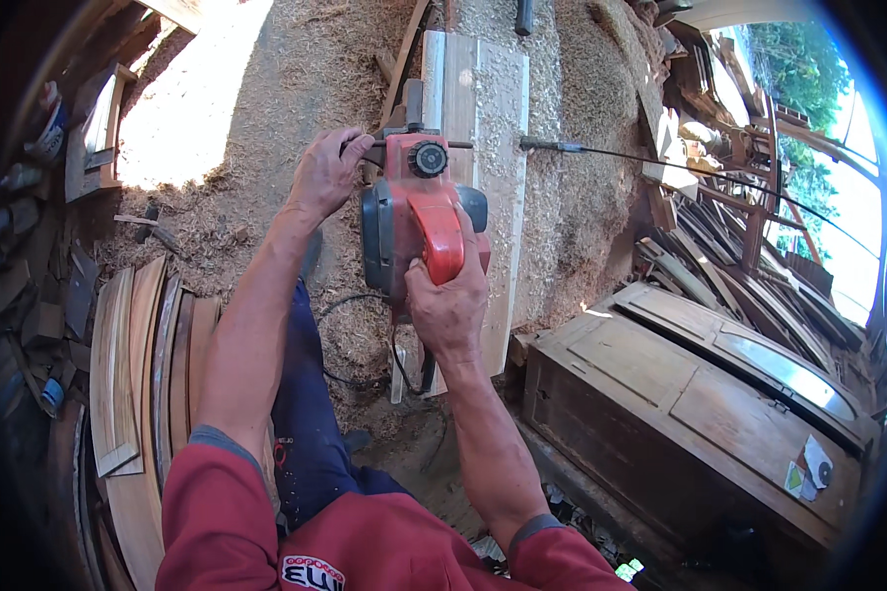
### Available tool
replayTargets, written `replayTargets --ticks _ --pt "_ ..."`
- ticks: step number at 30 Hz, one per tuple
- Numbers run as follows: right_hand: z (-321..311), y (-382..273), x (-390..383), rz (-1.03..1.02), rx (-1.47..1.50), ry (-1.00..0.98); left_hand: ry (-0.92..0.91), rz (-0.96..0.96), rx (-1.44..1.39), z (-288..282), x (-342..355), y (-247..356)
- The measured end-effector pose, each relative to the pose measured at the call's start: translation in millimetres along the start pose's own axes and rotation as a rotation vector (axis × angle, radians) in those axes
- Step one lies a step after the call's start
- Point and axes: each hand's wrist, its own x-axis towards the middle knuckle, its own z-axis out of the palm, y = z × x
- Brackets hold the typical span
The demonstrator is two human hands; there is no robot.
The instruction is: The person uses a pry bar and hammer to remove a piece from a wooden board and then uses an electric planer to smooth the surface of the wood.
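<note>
Right hand (pixel 450 300) wraps the planer (pixel 397 219) handle (pixel 443 239), left hand (pixel 327 169) curls round its side knob (pixel 371 151). Smoothing the board (pixel 504 118) seems underway; next calls for level, steady guidance.

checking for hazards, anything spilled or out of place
Wood shavings litter the board under the red planer and lie thick around it; a black cable loops loosely beside the trousered leg, possibly a snag.

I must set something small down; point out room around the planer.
There is open surface on the paneled wooden piece at right, between its left edge and the torn paper. The shavings-covered ground lies open between the sunlit patch and the left hand. Crowded: at the planer, its handle in the right hand, and among the curved boards, lower left.
</note>
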Motion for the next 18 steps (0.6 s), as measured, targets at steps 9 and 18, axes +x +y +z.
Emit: replayTargets --ticks 9,18 --pt "20 -39 91 -0.096 -0.056 0.033 -0.011 -0.035 -0.002 -17 100 1" --pt "33 -67 175 -0.100 -0.055 0.030 -0.004 0.041 -0.009 -26 190 -1"
